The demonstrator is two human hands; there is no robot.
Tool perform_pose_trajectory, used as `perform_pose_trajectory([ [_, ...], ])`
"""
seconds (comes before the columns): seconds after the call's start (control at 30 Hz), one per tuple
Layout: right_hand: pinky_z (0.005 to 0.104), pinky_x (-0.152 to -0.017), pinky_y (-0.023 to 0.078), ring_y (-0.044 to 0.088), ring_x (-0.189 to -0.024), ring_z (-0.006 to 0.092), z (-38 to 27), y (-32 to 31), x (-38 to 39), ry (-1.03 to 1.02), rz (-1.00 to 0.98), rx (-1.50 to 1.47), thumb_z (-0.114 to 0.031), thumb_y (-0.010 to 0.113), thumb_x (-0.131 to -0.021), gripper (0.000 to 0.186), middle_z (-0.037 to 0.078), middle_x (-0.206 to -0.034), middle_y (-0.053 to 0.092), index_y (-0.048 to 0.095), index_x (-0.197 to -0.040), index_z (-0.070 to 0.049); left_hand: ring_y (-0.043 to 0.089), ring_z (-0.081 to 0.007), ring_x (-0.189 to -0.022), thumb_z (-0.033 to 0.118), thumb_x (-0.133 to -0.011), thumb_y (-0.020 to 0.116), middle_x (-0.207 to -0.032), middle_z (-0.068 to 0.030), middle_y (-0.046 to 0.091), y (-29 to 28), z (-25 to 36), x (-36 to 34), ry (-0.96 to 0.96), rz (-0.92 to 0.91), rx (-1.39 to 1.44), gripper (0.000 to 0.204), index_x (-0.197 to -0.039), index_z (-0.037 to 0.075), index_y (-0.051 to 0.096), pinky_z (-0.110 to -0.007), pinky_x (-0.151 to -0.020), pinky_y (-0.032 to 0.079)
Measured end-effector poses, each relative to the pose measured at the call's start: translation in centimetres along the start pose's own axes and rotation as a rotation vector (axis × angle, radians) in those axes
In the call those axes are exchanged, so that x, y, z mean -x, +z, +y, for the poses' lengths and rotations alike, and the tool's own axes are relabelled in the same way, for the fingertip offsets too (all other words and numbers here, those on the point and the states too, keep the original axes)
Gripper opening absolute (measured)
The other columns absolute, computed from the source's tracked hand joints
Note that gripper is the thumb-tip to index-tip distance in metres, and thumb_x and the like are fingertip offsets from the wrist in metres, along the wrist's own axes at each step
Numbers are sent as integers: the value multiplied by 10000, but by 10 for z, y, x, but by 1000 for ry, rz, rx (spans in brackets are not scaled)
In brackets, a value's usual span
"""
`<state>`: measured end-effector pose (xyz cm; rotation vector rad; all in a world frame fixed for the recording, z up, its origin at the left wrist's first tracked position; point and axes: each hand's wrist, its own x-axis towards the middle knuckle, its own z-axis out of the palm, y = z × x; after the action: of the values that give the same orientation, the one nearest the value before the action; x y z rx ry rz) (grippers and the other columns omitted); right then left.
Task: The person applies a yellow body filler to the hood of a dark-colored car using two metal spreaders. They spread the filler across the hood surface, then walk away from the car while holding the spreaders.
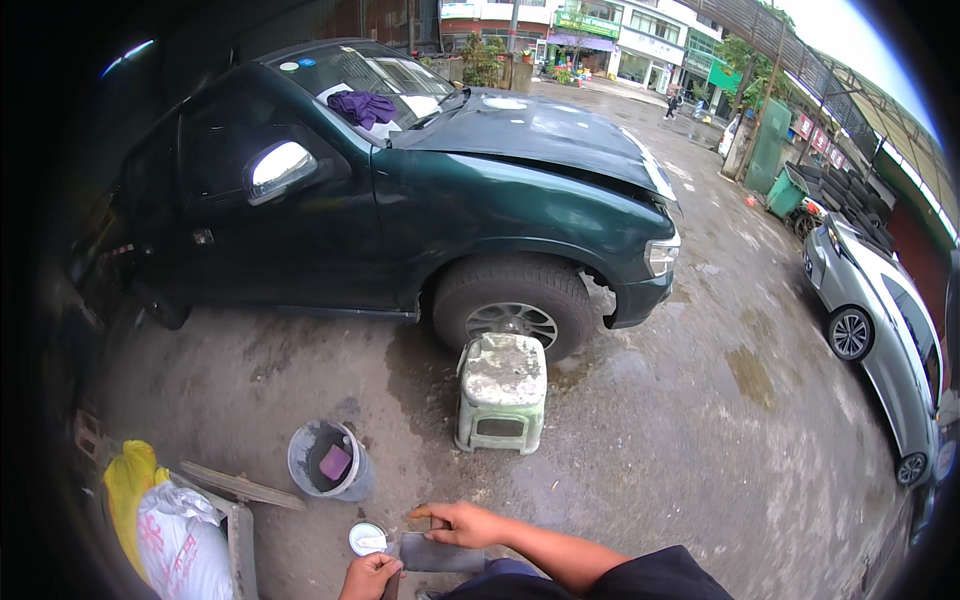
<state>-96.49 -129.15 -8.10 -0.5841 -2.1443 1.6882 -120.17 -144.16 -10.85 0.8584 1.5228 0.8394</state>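
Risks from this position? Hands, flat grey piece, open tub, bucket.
1. The small open white tub sits right by the left hand; a nudge may tip it.
2. The right hand pinches the flat grey rectangular piece by its top edge; it may slip.
3. The grey plastic bucket stands close by, open.

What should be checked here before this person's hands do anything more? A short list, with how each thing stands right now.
1. Grey sheet held: ok, the right hand rests on its top edge and the left hand is at its lower left corner.
2. White tub within reach: ok, it sits on the ground just above the left hand.
3. What the tub holds: cannot tell, too small.
4. Bucket upright: ok, it stands with a purple block inside.
5. Stool by the car wheel: ok, standing with nothing on top.
6. Ground dry: not ok, wet patches show.
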Motion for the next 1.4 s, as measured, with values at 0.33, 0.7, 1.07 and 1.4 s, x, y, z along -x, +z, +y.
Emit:
perform_pose_trajectory([
  [0.33,306,-646,500,601,-661,155,8,36,-33,208,330,81,-133,662,-888,392,72,-741,618,548,-1258,-69,486,-89,-545,232,-975,553,-636,8,508,-10,-47,25,-42,380,113,247,-786,74,531,-267,-493,418],
  [0.7,234,-602,459,543,-656,83,8,152,-82,355,292,30,-111,608,-940,359,21,-732,592,518,-1269,1,537,-60,-899,234,-1000,503,-974,2,631,-36,-97,47,10,440,265,291,-1124,-10,603,-252,-785,454],
  [1.07,234,-688,461,537,-705,91,-25,284,-114,416,-33,0,-69,725,-845,709,20,-811,594,340,-1439,-31,591,-437,-579,245,-952,558,-616,-245,580,-131,-128,73,112,776,-369,324,-764,-19,561,-477,-511,449],
  [1.4,283,-740,508,570,-795,144,66,283,-108,502,220,-173,-56,677,-861,693,87,-918,593,313,-1449,-17,601,-448,-634,254,-939,577,-658,-254,597,-133,-182,55,-162,843,-410,338,-748,-24,558,-489,-547,460],
])
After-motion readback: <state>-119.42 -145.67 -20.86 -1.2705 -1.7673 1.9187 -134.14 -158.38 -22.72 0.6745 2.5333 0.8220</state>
